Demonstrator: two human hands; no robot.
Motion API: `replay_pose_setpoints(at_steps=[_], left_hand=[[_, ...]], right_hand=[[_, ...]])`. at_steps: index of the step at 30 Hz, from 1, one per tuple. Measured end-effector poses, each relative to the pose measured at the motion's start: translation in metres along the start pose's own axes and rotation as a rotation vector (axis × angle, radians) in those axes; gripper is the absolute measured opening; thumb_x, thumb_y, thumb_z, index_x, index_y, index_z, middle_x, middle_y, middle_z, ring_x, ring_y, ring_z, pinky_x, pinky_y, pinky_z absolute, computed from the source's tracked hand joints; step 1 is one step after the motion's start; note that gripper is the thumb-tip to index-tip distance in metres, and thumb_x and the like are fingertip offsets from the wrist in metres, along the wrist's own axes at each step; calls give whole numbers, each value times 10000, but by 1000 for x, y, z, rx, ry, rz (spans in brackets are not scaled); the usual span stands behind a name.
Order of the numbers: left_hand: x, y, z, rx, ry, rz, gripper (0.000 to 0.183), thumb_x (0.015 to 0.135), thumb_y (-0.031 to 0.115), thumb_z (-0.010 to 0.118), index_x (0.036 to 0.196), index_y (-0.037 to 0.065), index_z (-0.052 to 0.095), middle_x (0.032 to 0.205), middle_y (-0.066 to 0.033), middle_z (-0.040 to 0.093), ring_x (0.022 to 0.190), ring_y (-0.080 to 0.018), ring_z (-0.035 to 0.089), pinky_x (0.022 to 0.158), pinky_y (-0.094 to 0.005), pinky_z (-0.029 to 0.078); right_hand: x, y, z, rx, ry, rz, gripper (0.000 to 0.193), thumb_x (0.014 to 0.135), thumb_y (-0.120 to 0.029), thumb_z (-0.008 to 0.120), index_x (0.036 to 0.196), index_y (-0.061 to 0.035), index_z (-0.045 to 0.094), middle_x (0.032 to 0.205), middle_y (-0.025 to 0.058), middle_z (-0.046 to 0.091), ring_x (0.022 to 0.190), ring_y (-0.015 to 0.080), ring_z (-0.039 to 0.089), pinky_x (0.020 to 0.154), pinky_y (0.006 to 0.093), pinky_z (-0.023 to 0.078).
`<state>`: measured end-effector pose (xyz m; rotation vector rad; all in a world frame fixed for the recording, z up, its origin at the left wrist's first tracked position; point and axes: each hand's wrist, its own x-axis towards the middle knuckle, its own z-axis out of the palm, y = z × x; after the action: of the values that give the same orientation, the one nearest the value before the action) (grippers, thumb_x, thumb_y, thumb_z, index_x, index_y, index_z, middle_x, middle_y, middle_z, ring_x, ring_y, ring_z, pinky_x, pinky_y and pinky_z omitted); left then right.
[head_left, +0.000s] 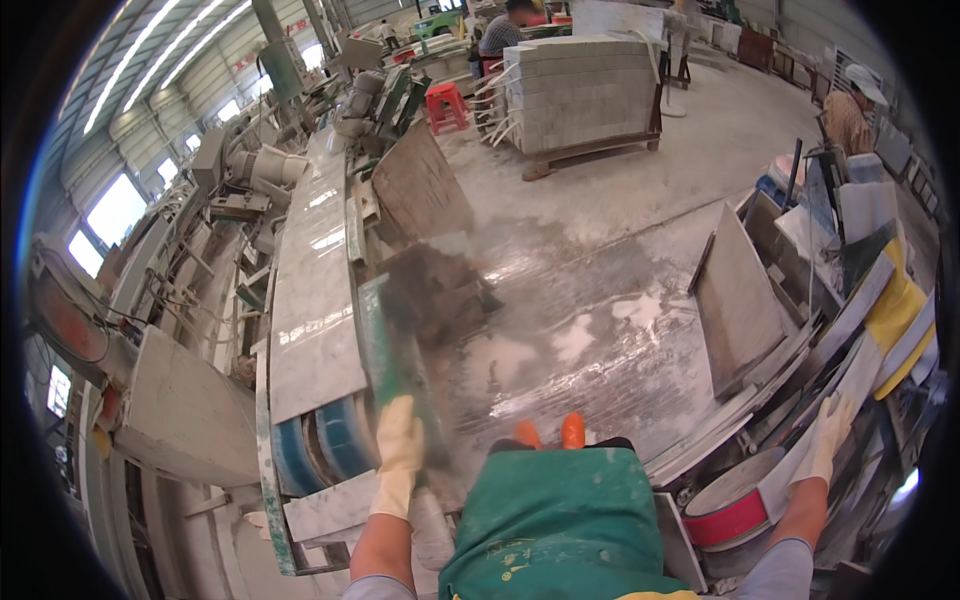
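Observation:
My left hand [400, 445], in a cream rubber glove, lies at the near end of a conveyor, against its green side edge [385, 345]. Its fingers point forward with nothing visible in them, and blur covers the area beside them. A long pale, glossy stone slab [318, 270] lies on the conveyor. Out to the right, my right hand [828, 432], gloved alike, is closed on the edge of a narrow pale stone strip [802, 465] leaning among other strips. Part of its grip is hidden.
Blue conveyor rollers [345, 437] show at the near end. A brown board [420, 185] leans beyond. At right stand a leaning slab [740, 300] and a red-banded bucket [728, 525]. A block stack [585, 95], a red stool [446, 106] and other people are farther off; the floor is wet.

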<state>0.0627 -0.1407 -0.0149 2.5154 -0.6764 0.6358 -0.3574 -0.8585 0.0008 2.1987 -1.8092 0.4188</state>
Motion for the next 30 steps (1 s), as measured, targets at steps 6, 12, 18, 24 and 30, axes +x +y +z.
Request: replay_pose_setpoints(at_steps=[6,12,18,24,30], left_hand=[[1,1,-2,-73,-1,-39,410,833,18,666,1238,1,608,1234,-215,643,1183,-415,589,1080,-479,432],[2,6,-9,-121,-32,-97,438,829,36,680,1260,7,611,1248,-217,647,1222,-416,575,1105,-492,409],[3,7,-10,-148,58,-41,414,783,31,677,1191,6,608,1132,-217,643,1117,-440,583,1044,-537,435],[1,4,-11,-213,67,-68,362,795,44,665,1151,1,609,1100,-227,644,1101,-428,592,1065,-527,420],[2,4,-17,-245,98,-143,341,854,63,647,1188,-5,631,1121,-219,658,1106,-406,607,1085,-491,414]], right_hand=[[-45,-7,-26,49,-127,-25,673,980,-504,501,1448,-21,473,1484,239,468,1384,400,416,1143,509,316],[-132,-11,-57,189,-173,-73,778,901,-487,648,1488,-25,427,1509,311,399,1397,478,370,1187,518,257],[-165,-36,-95,330,-335,245,1113,707,-459,822,1592,-116,241,1601,284,235,1446,467,301,1195,473,282],[-159,-46,-116,507,-312,266,1049,573,-192,860,1491,23,402,1468,271,467,1370,380,461,1134,414,388],[-125,-34,-177,1188,-469,470,927,689,25,674,1543,-35,319,1313,191,582,1049,288,649,811,362,557]])
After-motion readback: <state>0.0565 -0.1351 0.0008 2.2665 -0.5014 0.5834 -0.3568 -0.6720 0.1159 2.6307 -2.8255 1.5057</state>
